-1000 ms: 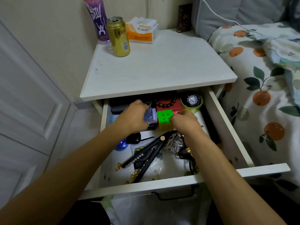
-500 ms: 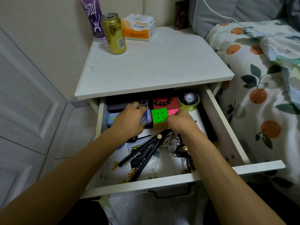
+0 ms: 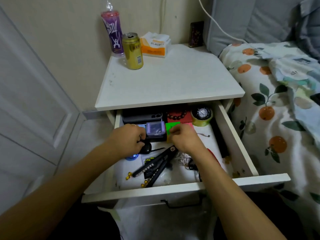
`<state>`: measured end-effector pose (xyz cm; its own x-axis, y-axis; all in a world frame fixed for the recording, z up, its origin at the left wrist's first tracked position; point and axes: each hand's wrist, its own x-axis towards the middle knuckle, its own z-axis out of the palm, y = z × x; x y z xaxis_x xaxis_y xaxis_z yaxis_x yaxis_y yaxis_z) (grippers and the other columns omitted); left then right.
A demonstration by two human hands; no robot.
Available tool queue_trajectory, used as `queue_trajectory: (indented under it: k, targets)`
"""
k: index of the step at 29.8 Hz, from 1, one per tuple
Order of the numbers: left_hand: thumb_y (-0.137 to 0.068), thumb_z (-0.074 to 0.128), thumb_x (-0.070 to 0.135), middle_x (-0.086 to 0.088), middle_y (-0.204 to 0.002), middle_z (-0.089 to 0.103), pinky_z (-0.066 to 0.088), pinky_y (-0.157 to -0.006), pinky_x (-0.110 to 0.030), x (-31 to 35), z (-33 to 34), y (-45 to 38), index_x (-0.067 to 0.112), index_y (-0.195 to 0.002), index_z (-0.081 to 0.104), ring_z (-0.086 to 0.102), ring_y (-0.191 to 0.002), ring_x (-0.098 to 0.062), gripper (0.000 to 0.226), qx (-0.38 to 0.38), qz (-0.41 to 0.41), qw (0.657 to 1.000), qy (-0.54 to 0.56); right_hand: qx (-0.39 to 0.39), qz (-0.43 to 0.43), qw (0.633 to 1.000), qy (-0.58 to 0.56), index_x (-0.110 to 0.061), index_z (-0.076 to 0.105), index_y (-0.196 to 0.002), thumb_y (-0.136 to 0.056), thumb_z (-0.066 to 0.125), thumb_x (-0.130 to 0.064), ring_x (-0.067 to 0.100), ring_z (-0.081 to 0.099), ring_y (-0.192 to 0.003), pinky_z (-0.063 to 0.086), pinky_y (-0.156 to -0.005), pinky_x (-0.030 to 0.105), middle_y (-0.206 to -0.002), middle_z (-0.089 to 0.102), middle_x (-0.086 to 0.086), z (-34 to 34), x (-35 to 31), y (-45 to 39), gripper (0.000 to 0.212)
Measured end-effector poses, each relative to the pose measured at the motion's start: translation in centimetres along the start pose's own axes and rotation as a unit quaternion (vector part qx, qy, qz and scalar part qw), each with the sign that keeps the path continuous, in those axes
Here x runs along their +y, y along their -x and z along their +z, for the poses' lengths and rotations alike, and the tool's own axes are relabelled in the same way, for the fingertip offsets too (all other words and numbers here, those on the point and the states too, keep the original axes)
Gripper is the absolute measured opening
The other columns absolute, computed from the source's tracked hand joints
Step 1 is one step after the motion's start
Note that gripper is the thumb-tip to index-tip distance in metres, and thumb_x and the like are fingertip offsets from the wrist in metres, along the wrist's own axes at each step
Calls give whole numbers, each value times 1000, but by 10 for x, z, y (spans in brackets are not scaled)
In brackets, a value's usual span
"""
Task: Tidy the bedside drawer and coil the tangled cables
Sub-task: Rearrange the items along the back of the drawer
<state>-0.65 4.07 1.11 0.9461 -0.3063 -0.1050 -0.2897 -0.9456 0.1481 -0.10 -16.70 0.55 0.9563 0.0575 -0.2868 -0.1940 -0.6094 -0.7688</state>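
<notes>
Green cube (image 3: pixel 171 128) is being gripped by the right hand (image 3: pixel 185 138) with curled fingers, while the left hand (image 3: pixel 127 138), fingers curled at nine o'clock of the purple box (image 3: pixel 155 129), should be pushing slowly; what it holds I cannot tell.

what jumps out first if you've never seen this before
Two hands meet in the open drawer: the left hand beside a purple box, the right hand on a green cube. A gold can stands at the nightstand's back left, and black folding tools sprawl near the drawer front.
</notes>
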Motion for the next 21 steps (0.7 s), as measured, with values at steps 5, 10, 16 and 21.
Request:
queue_trajectory:
  k: [5,10,16,21]
  targets:
    - [-85,60,34,6,-84,58,32,-72,-28,-13,6,25,27,-81,50,59,-87,-20,12,-100,6,983,-156,-151,-82,981,90,-14,69,-105,-87,66,-11,19,63,-99,48,-87,26,-108,70,5,22,-10,8,20]
    - [-86,55,16,0,-87,63,27,-74,-31,-13,16,21,23,-81,51,58,-85,-22,9,-76,20,958,-274,-153,-96,973,145,-16,69,-110,-88,62,-12,20,63,-105,50,-91,27,-114,69,4,19,-5,10,23]
    - [-88,57,26,-2,-90,63,30,-72,-31,-5,19,24,21,-84,50,60,-87,-24,10,-24,12,978,-209,-136,-102,973,154,-15,69,-111,-89,61,-10,20,63,-106,47,-89,24,-117,68,6,13,1,10,23]
    - [-87,65,35,6,-87,63,38,-63,-26,13,12,25,24,-98,63,60,-85,-17,15,-7,5,1000,-2,-95,-142,970,175,-14,68,-113,-90,59,-10,23,61,-108,48,-90,27,-116,68,6,5,1,18,25]
